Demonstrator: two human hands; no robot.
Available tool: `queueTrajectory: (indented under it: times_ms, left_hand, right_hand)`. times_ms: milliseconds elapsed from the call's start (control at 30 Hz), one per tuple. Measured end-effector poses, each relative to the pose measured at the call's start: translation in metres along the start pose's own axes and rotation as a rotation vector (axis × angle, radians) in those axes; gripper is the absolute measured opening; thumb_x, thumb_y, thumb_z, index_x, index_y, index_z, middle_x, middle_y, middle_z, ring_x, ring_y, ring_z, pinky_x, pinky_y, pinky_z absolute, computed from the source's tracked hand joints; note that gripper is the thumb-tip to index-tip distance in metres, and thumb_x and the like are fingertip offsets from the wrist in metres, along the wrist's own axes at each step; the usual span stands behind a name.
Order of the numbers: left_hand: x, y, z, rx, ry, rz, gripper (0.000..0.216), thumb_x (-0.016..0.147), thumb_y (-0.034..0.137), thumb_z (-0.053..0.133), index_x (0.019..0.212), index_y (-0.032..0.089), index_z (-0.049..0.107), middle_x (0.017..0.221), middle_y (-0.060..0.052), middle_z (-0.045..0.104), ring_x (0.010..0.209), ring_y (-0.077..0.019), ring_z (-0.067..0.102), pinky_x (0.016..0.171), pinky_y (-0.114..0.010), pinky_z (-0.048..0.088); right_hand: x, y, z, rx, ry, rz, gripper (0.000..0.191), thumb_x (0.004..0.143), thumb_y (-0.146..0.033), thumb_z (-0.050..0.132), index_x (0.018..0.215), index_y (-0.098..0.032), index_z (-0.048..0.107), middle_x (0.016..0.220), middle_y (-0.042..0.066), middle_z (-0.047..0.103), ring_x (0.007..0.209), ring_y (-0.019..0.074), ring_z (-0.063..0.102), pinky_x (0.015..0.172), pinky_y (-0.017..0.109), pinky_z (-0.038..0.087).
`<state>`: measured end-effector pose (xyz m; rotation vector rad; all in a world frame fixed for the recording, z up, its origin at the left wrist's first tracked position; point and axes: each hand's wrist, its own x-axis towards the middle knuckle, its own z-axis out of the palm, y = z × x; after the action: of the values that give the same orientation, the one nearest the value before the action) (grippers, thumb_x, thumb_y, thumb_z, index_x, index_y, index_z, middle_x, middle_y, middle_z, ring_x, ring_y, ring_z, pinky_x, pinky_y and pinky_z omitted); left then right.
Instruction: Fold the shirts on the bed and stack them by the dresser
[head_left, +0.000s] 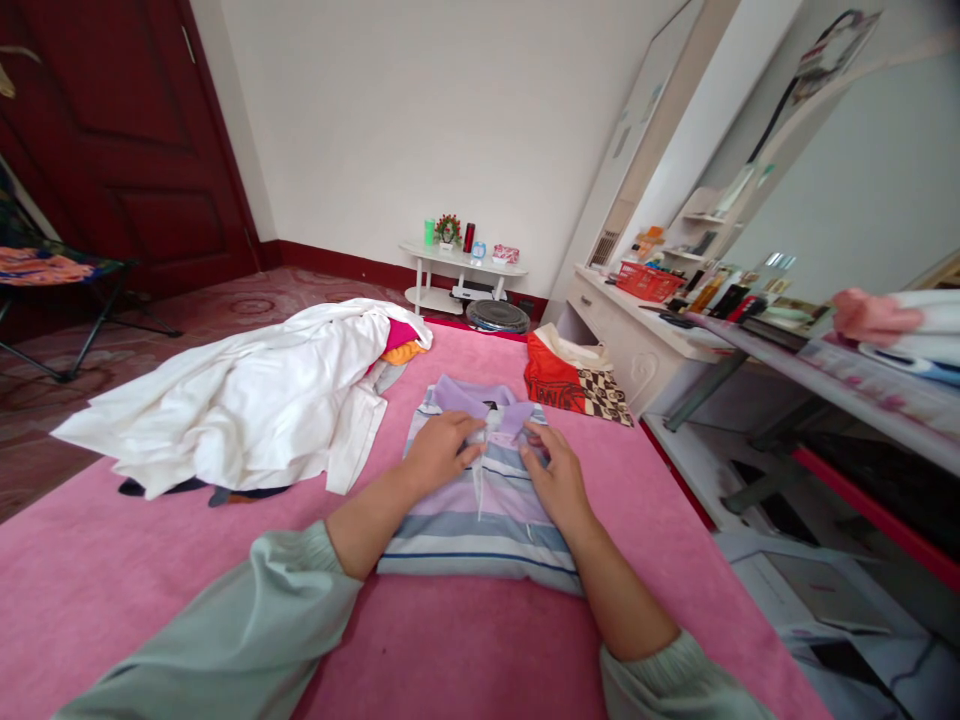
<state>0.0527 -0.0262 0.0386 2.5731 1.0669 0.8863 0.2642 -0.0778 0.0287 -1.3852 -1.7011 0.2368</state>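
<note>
A striped polo shirt (480, 545) in lilac, grey-blue and white lies folded into a rough rectangle in front of me, its lilac collar (452, 393) pointing away. My left hand (442, 450) rests on the shirt's left upper part, fingertips by the button placket just below the collar. On the opposite side, my right hand (556, 478) touches the shirt near the collar's right end. On both hands the thumb stands apart from the fingers, and neither appears to grip the cloth. The fingers cover small parts of the shirt front.
A heap of white clothing (247, 400) lies to the left on the pink bedspread (465, 650). Folded red and patterned clothes (574, 380) sit at the far right corner. A white dresser (600, 305) and a grey-topped table (825, 390) stand along the right.
</note>
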Motion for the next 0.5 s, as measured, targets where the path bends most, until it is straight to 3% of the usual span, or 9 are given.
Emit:
queueTrajectory:
  times_ms: [100, 200, 367, 500]
  left_hand:
    - [-0.003, 0.001, 0.002, 0.053, -0.036, 0.071, 0.045, 0.089, 0.039, 0.053, 0.131, 0.024, 0.052, 0.114, -0.009, 0.060, 0.106, -0.0234, 0.053, 0.094, -0.037, 0.040]
    - [-0.005, 0.002, 0.003, 0.065, -0.051, 0.119, 0.039, 0.090, 0.040, 0.050, 0.127, 0.030, 0.057, 0.119, -0.008, 0.057, 0.109, -0.0229, 0.051, 0.096, -0.038, 0.038]
    - [-0.006, -0.002, 0.005, 0.048, -0.068, 0.099, 0.031, 0.088, 0.041, 0.053, 0.115, 0.031, 0.066, 0.119, -0.006, 0.057, 0.108, -0.0230, 0.050, 0.095, -0.038, 0.038]
    - [-0.006, -0.002, 0.006, 0.045, -0.063, 0.093, 0.032, 0.087, 0.042, 0.054, 0.115, 0.032, 0.065, 0.121, -0.005, 0.057, 0.109, -0.0232, 0.050, 0.095, -0.038, 0.038]
  right_hand:
    - [0.013, 0.009, 0.001, 0.063, 0.027, 0.038, 0.035, 0.082, -0.025, 0.053, 0.116, -0.019, 0.059, 0.116, 0.011, 0.058, 0.092, 0.0203, 0.060, 0.081, 0.037, 0.051]
    - [0.038, 0.024, 0.004, 0.133, 0.064, 0.108, 0.034, 0.077, -0.025, 0.056, 0.109, -0.018, 0.062, 0.112, 0.011, 0.062, 0.086, 0.0200, 0.062, 0.073, 0.035, 0.053]
    - [0.076, 0.041, 0.008, 0.271, -0.075, 0.479, 0.039, 0.061, -0.019, 0.062, 0.100, -0.020, 0.065, 0.085, 0.003, 0.068, 0.057, 0.0140, 0.060, 0.045, 0.024, 0.046]
    - [0.090, 0.046, 0.004, 0.294, -0.168, 0.538, 0.023, 0.053, -0.021, 0.069, 0.076, -0.016, 0.067, 0.060, -0.001, 0.063, 0.047, 0.0117, 0.054, 0.041, 0.021, 0.042]
